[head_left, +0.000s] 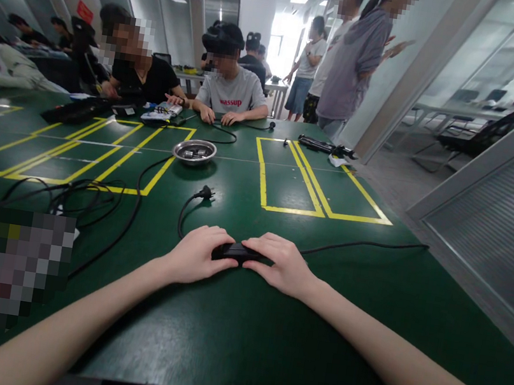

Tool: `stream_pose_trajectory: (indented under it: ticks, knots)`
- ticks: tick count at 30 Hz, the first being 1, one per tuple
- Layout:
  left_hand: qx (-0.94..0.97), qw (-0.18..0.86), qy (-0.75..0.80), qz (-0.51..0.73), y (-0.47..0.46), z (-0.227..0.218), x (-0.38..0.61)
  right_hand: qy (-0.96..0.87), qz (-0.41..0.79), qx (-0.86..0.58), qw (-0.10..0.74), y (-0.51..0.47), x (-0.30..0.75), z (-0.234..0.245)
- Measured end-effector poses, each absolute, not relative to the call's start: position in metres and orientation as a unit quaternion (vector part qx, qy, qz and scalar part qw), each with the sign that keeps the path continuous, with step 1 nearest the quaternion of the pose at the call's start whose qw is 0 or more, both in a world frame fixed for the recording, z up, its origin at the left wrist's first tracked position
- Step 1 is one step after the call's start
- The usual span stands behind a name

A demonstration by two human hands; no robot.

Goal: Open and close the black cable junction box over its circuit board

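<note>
A small black oblong device [234, 252] lies on the green table [264, 335] right in front of me. My left hand [199, 253] curls round its left end and my right hand [278, 264] covers its right end, fingers bent down on it. A black cable [365, 243] runs from under my right hand off to the right. Another black cord with a plug [203, 194] lies just beyond my left hand.
A metal bowl [194, 151] with small parts sits mid-table. Yellow tape rectangles [315, 191] mark the surface. Tangled black cables [77, 198] lie left. Two seated people work at the far edge; others stand behind. The table's right edge drops to a grey floor.
</note>
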State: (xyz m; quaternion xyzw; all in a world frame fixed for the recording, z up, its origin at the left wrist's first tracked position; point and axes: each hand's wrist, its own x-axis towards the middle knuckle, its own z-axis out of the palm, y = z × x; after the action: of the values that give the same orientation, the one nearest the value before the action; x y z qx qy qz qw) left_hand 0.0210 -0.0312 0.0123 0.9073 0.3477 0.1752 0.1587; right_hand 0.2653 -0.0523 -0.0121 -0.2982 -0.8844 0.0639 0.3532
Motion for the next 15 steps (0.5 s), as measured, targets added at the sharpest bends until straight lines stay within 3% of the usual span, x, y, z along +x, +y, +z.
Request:
stream_pose_trajectory:
  ticks: [6,15]
  knots:
    - [0.915,0.127,0.337,0.182,-0.0318,0.0113,0.0222,-0.907,0.018,-0.277,0.317,-0.0522,0.2693,-0.0108]
    - [0.892,0.173,0.366,0.2,-0.0361,0.014,0.0259,-0.916,-0.043,-0.275,0.29,-0.0505,0.2712,-0.0112]
